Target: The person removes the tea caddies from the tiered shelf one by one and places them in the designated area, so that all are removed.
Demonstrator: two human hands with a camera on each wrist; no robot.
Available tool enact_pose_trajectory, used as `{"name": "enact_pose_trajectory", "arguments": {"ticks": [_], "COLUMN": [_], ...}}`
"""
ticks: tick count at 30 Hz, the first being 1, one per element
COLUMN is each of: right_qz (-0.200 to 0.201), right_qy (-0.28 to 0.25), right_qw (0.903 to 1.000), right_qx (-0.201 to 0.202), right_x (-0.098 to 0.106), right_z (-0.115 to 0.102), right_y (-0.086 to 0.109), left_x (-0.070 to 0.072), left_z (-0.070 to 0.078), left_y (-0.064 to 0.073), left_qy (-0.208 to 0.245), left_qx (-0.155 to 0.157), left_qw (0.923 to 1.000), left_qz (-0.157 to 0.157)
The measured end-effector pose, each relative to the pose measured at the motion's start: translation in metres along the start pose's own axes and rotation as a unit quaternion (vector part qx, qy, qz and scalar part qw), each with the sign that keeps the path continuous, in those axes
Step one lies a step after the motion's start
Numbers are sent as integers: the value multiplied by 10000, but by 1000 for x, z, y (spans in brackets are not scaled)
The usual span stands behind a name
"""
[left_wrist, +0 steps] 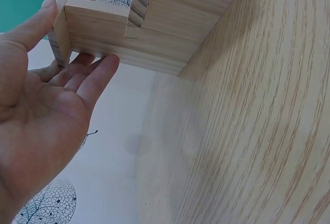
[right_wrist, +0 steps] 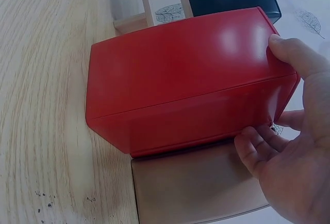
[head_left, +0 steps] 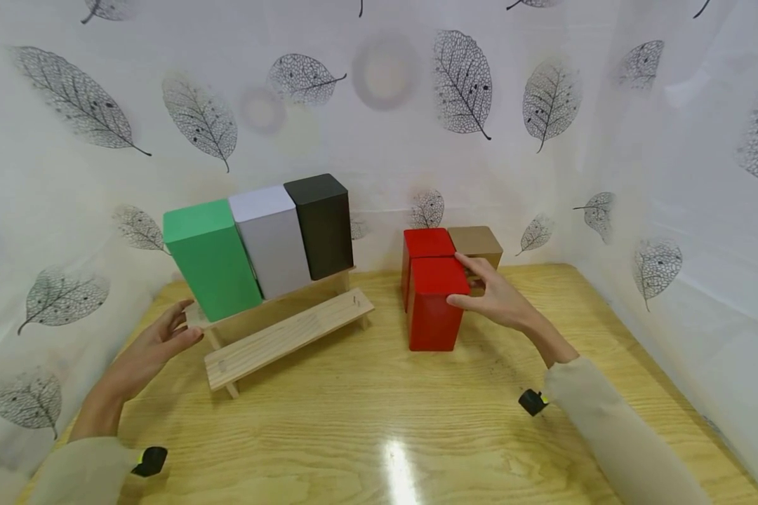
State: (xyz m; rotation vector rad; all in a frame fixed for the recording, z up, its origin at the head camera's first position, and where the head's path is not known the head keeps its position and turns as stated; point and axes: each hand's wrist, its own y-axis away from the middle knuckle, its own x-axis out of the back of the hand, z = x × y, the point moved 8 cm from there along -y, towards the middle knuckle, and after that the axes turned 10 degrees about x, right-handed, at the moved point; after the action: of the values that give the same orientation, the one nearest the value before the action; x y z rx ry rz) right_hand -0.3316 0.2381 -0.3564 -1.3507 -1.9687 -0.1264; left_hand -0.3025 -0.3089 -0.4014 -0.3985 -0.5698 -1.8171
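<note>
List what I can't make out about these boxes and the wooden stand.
- Head view: the lower front of the tan box, hidden by the front red box and right hand.
- Head view: the front of the rear red box, hidden by the front red box.
- Head view: dark marks on the wooden stand, too small to identify.
- Left wrist view: most of the green box, cut off by the edges.
</note>
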Motion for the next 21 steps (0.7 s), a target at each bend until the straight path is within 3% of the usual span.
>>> {"name": "enact_pose_trajectory", "arguments": {"ticks": [21], "right_qz": [-47], "right_qy": [-135], "right_qw": [9998], "right_qx": [127], "right_x": [0], "right_z": [2], "right_y": [0], "left_x": [0], "left_z": [-1], "left_y": [0], "left_qy": [30], "left_qx": [-39], "left_qw": [10000], "left_qz": [31]}}
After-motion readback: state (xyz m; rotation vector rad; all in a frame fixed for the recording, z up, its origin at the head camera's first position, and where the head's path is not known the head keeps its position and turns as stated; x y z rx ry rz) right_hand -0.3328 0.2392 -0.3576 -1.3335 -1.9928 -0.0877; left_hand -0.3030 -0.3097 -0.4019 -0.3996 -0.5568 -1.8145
